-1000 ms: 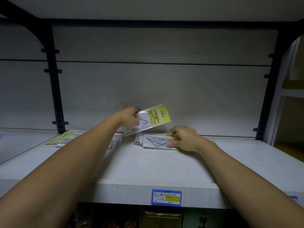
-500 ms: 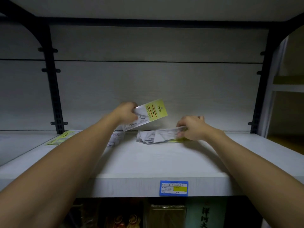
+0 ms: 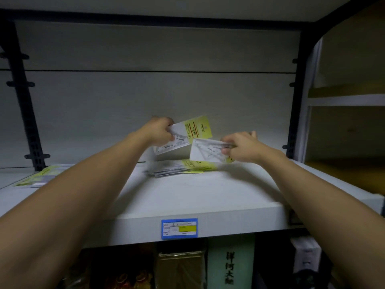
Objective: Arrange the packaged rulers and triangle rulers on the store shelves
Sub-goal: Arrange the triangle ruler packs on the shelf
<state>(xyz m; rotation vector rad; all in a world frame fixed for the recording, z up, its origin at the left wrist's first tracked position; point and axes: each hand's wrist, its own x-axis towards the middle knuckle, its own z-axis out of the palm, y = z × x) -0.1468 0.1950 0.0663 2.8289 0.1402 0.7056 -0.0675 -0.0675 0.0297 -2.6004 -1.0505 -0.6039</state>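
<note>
My left hand (image 3: 159,132) grips a packaged triangle ruler (image 3: 187,134) with a yellow header card, held tilted above the shelf near the back wall. My right hand (image 3: 241,146) pinches a second ruler package (image 3: 206,152) by its right end, lifted just above a flat pile of like packages (image 3: 179,168) lying on the white shelf (image 3: 187,197). The two held packages sit close together, the left one higher.
More yellow and clear ruler packages (image 3: 39,176) lie at the shelf's left, partly behind my left arm. A blue price tag (image 3: 179,228) is clipped to the shelf's front edge. Black uprights (image 3: 25,113) flank the bay. Dim goods fill the shelf below.
My right hand has lifted one package off the pile and raised it toward the package in my left hand. The left hand has stayed about where it was.
</note>
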